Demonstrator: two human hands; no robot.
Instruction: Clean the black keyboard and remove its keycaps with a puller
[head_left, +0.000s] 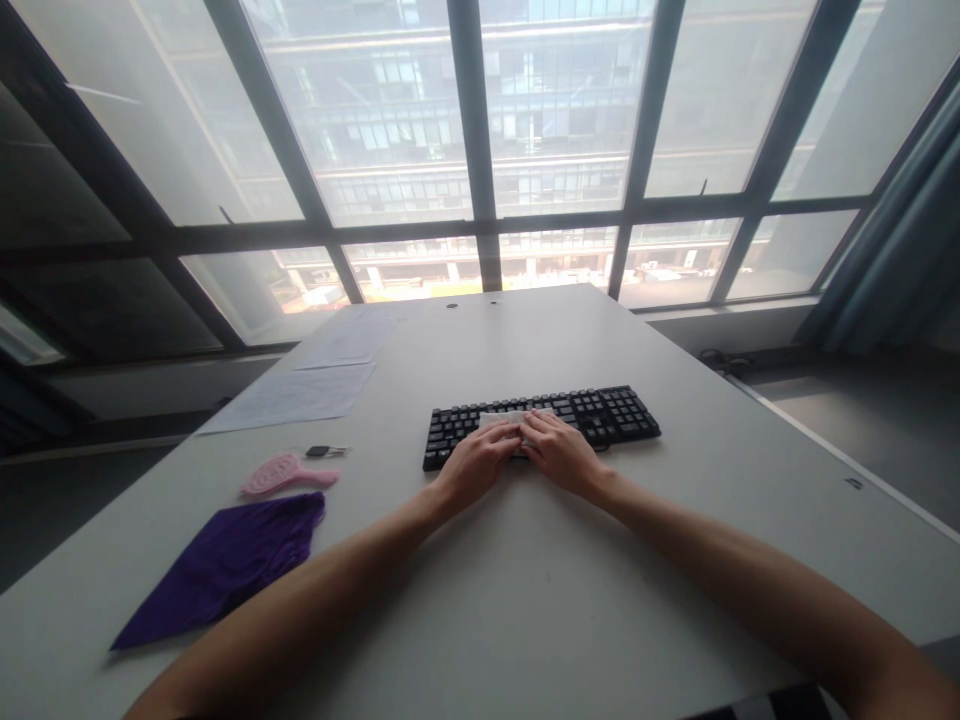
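A black keyboard (615, 412) lies slightly slanted on the white table. Over its middle keys is a white tissue (495, 417), partly covered by my fingers. My left hand (484, 455) comes in from the left, its fingers closed on the tissue near the spacebar side. From the right, my right hand (561, 448) holds the same tissue, its fingertips close against those of the left. Both thumbs are mostly hidden, and the lower part of the tissue is out of sight beneath the hands.
To the left lie a purple cloth bag (217, 560), a pink hairbrush (281, 473) and a small black item with pale prongs (319, 452). Farther back are white sheets (292, 395). The table's right edge (817, 435) runs past a small dark mark (853, 483).
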